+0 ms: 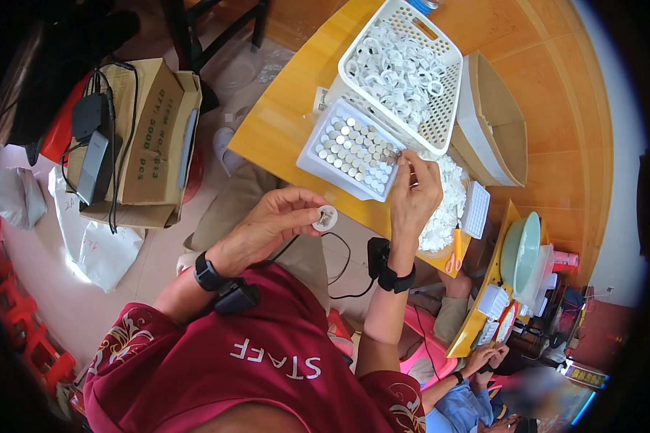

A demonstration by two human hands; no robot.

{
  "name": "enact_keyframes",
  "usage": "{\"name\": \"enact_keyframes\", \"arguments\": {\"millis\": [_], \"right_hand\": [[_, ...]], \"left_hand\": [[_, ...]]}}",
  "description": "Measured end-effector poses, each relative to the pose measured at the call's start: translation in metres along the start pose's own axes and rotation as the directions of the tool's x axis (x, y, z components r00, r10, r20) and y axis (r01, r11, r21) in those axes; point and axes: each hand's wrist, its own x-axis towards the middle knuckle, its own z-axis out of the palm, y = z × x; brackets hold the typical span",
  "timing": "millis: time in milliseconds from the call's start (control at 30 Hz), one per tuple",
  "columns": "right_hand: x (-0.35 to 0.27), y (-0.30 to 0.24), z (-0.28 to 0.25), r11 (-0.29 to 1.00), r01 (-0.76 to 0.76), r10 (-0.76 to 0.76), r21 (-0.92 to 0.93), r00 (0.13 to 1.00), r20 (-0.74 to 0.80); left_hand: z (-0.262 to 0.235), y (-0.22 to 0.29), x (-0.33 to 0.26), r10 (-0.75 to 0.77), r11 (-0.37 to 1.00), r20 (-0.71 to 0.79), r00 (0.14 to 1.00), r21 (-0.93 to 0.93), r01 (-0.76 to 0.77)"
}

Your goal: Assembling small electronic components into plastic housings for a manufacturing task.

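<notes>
The left hand [271, 215] pinches a round white plastic part [328, 219] just off the near edge of the wooden table [274, 119]. The right hand [419, 189] has its fingertips at the right side of a white plastic tray [326, 173] holding rows of silver discs [348, 144]; whether they grip one is unclear. Behind the tray, a perforated white basket [439, 131] is heaped with white ring-shaped parts [397, 72]. Orange-handled scissors [456, 249] lie at the table's near edge, beside loose white pieces [440, 206].
</notes>
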Motion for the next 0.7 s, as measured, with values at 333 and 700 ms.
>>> {"name": "enact_keyframes", "arguments": {"millis": [333,700], "right_hand": [[-0.01,-0.012,0.003,0.993,-0.051,0.041,0.105,0.995,0.095],[-0.028,-0.021,-0.001,0.982,0.039,-0.042,0.183,0.999,0.017]], "left_hand": [[-0.007,0.003,-0.006,-0.014,1.0,-0.001,1.0,0.013,0.015],[-0.009,0.003,-0.007,-0.016,1.0,-0.004,1.0,-0.008,0.016]]}}
